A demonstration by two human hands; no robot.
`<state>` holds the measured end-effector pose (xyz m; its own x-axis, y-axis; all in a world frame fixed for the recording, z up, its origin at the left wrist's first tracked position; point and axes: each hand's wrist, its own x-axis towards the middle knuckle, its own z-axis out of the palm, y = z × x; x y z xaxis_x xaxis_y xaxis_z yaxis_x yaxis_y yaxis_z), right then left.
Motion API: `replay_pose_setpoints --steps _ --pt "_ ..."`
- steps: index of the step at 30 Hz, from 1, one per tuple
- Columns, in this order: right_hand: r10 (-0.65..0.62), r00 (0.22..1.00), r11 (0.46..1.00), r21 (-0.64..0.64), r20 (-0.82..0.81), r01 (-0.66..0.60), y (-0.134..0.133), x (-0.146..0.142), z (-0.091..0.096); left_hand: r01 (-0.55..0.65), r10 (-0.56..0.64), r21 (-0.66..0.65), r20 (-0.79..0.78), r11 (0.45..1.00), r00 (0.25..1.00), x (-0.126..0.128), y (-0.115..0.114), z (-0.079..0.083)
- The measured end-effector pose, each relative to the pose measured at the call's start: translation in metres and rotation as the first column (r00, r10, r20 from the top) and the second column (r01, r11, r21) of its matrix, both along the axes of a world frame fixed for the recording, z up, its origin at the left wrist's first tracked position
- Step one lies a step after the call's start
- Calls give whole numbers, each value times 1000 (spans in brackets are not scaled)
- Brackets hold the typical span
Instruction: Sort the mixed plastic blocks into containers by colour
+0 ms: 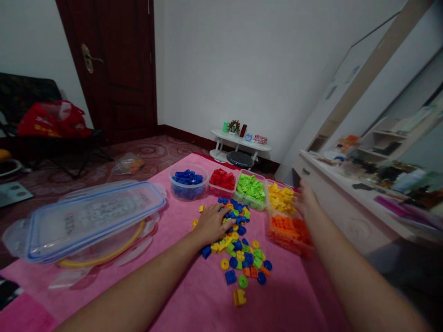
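My left hand [213, 223] lies palm down on a loose pile of toy building blocks [247, 258], its fingers apart and touching the pieces. Blue, yellow, green and orange bricks and small round pieces make up the pile. At the right, my right hand [306, 199] is beside the tub of yellow blocks [281, 197]; it is somewhat blurred, with fingers looking stretched out and nothing visible in them. Just below that tub stands a clear box of orange blocks [289, 230], partly behind my right forearm. Whether the right hand touches the yellow tub's rim, I cannot tell.
Tubs of blue [188, 182], red [222, 180] and green blocks [250, 190] line the pink cloth's far side [180, 258]. Stacked clear lids [97, 221] lie at left. A dresser [349, 203] stands right; a low white table [238, 140] is against the wall.
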<state>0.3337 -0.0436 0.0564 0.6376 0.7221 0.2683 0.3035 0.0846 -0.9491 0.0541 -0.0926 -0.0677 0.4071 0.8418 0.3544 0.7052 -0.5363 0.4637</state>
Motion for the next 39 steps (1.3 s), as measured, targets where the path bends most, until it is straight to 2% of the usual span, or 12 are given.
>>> replay_pose_setpoints --steps 2,4,6,9,11,13,16,20,26,31,36,39 --pt "49 997 999 -17 67 -48 -6 -17 -5 -4 4 2 16 1000 1000 0 0 -1" --pt "184 974 983 -51 131 -179 -19 -43 -15 -1 1 5 41 1000 999 1 1 -2" --pt "370 910 928 -120 188 -353 -36 -73 -30 16 -17 9 74 1000 997 1 3 -3" --pt "546 788 838 -212 284 -503 -59 -112 -60 48 -49 14 116 999 992 1 4 -4" --pt "602 637 798 -340 481 -498 -70 -127 -79 56 -57 8 130 998 990 0 5 -5" --pt "585 557 811 -416 590 -411 -75 -131 -91 50 -49 -4 148 999 988 0 5 -5" --pt "534 567 845 -430 628 -320 -77 -123 -92 28 -23 -22 185 999 983 0 5 -6" --pt "462 587 885 -387 665 -259 -78 -107 -80 28 -22 -29 184 999 983 1 4 -5" --pt "380 505 921 -370 775 -124 -82 -108 -82 40 -32 -36 192 999 981 2 2 -1" --pt "436 564 896 -399 701 -196 -79 -109 -86 59 -58 2 183 998 981 -1 3 6" --pt "587 681 809 -357 438 -468 -77 -108 -75 32 -42 107 100 994 994 -7 3 25" --pt "631 706 774 -326 323 -542 -77 -109 -71 42 -48 103 54 994 997 -11 5 31"
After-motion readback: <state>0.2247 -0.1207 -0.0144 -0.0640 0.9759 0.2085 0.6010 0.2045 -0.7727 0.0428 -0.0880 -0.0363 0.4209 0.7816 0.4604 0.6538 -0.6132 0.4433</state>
